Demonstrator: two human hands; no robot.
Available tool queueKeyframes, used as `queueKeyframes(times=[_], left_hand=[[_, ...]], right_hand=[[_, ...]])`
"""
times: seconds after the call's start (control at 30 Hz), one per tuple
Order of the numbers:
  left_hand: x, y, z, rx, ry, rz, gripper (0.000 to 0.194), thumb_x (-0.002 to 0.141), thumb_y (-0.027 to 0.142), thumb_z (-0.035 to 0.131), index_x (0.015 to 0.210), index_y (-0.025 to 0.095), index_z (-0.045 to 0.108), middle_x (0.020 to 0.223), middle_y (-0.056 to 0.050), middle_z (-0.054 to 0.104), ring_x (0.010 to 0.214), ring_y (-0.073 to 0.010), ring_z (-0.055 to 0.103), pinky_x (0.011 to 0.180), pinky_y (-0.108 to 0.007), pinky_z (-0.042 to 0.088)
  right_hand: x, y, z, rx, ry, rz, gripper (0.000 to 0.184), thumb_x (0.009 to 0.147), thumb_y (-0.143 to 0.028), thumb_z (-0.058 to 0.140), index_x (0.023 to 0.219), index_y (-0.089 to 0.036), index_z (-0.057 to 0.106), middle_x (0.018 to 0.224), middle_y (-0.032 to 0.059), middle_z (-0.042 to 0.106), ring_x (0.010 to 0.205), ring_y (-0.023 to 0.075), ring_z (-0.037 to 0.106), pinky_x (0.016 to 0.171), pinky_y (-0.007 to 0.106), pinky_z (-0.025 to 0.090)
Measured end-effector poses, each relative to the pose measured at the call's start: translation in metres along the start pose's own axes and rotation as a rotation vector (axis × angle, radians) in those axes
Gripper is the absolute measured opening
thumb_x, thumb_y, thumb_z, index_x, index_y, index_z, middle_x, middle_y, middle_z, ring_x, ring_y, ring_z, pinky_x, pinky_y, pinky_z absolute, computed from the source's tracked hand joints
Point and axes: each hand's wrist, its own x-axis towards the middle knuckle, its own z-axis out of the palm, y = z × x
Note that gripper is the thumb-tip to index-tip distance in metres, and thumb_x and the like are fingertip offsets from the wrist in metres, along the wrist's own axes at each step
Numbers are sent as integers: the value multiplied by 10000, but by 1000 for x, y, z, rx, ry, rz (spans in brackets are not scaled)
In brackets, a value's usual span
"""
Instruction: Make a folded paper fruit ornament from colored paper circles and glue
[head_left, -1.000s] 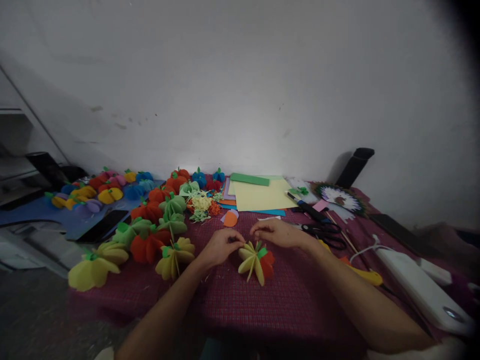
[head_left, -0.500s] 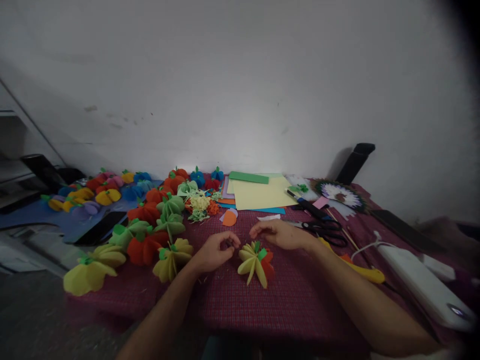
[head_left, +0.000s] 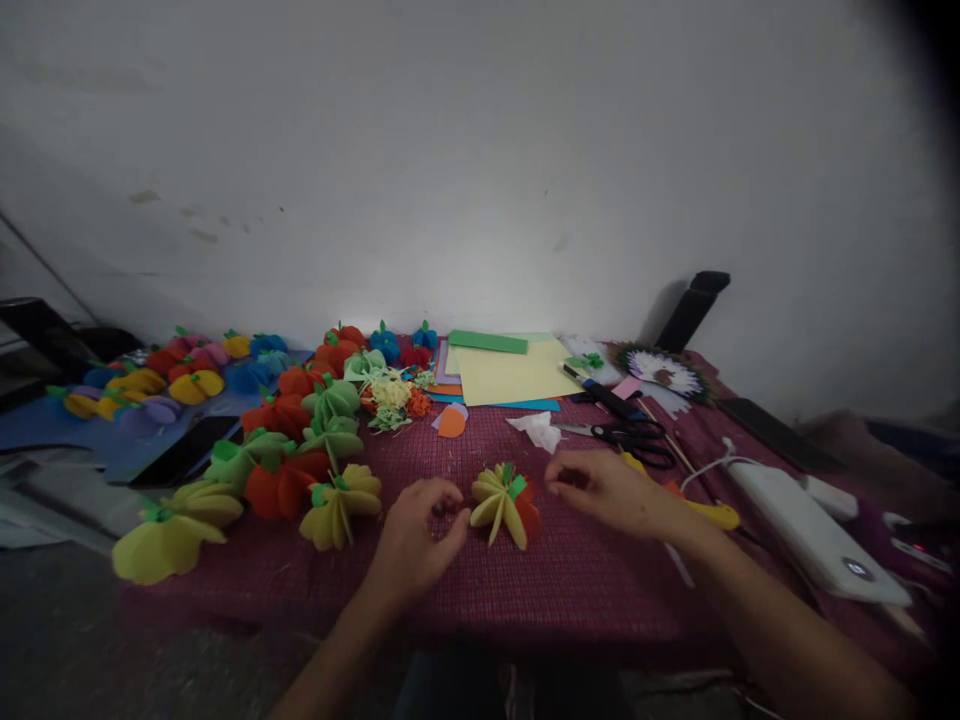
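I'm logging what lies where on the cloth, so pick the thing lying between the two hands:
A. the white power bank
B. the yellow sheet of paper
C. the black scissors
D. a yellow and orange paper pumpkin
D: the yellow and orange paper pumpkin sits on the cloth between the left hand and right hand.

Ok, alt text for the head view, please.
Two bare hands, left hand and right hand, rest on a maroon tablecloth either side of a yellow-and-orange paper pumpkin, neither gripping it. More paper pumpkins lie left; scissors and coloured paper sheets behind.
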Motion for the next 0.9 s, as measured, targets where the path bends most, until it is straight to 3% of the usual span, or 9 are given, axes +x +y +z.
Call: queueKeyframes(times=[0.17,0.4,0.5,0.63,0.77,0.9], left_hand=[[-25,22,22,228,153,68,88,760,285,581,826,226,578,830,-20,652,779,-201,551,723,-335,370],[-25,26,47,466,66,124,212,813,146,475,946,241,610,1022,-44,628,865,-222,511,717,-353,334],[-21,22,51,473,16,69,253,804,104,456,922,249,626,971,-29,634,861,-218,504,722,-353,343],[-17,16,50,403,53,26,262,782,89,447,904,224,636,973,-36,629,899,-212,510,762,-361,363],[-17,11,47,336,90,51,243,781,135,447,900,215,643,993,-47,622,942,-222,513,793,-387,374],[-18,8,45,290,104,103,248,817,184,406,910,194,637,1003,-69,616,955,-230,509,804,-402,382]], right_hand=[[-30,4,34,-4,73,105,128,809,-282,515,842,-215,620,719,-8,643,623,141,562,561,233,376],[-29,-4,62,-209,145,153,160,818,-307,505,821,-215,636,751,21,683,667,162,616,574,239,349],[-30,-11,69,-322,172,179,191,847,-279,459,782,-209,624,729,25,683,666,163,629,558,241,331],[-36,-20,84,-360,230,200,210,871,-286,431,805,-208,615,774,31,689,683,164,639,572,244,346],[-39,-31,95,-331,252,207,173,857,-276,460,838,-199,613,784,27,690,696,175,643,586,252,374],[-47,-40,91,-238,274,198,148,822,-301,519,837,-195,621,759,16,681,682,180,635,590,260,401]])
